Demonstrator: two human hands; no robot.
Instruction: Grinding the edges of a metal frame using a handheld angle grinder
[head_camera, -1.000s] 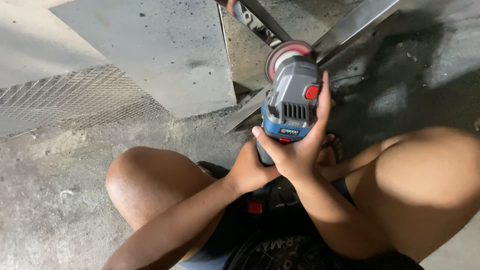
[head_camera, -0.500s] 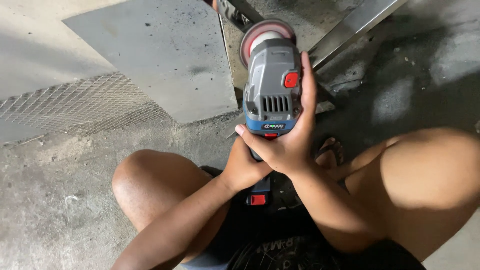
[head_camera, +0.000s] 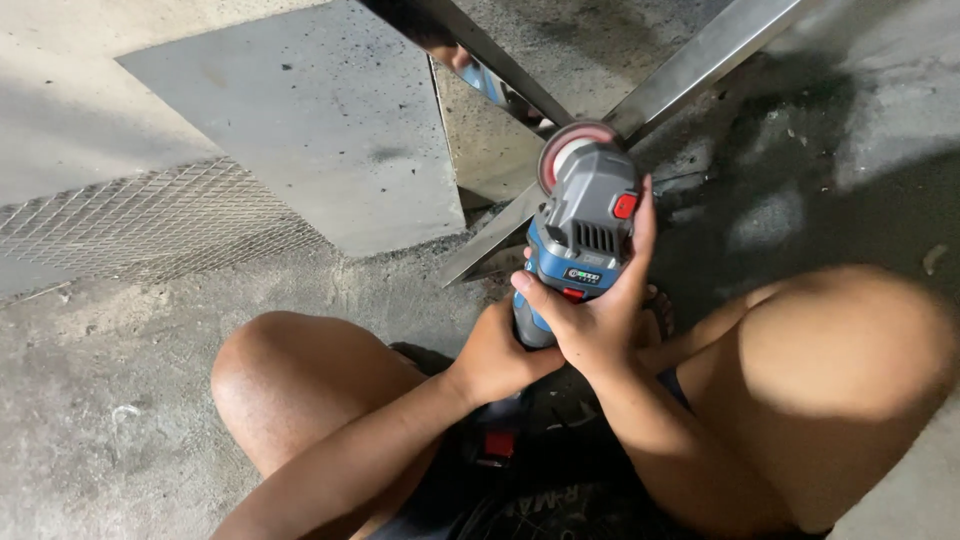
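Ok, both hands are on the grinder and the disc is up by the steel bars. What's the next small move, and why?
Probably ease the disc slightly forward and down onto the angled steel bar. The grinder is gripped by the right hand on its body and the left hand lower on the handle, and the disc sits right at the bars' crossing; contact cannot be told.

Grey and blue angle grinder (head_camera: 580, 235) with red button and reddish disc (head_camera: 572, 150); shiny silver metal bars (head_camera: 700, 60); pale grey slab (head_camera: 300, 130); diamond-patterned grey mesh (head_camera: 140, 225); speckled grey floor (head_camera: 100, 380).
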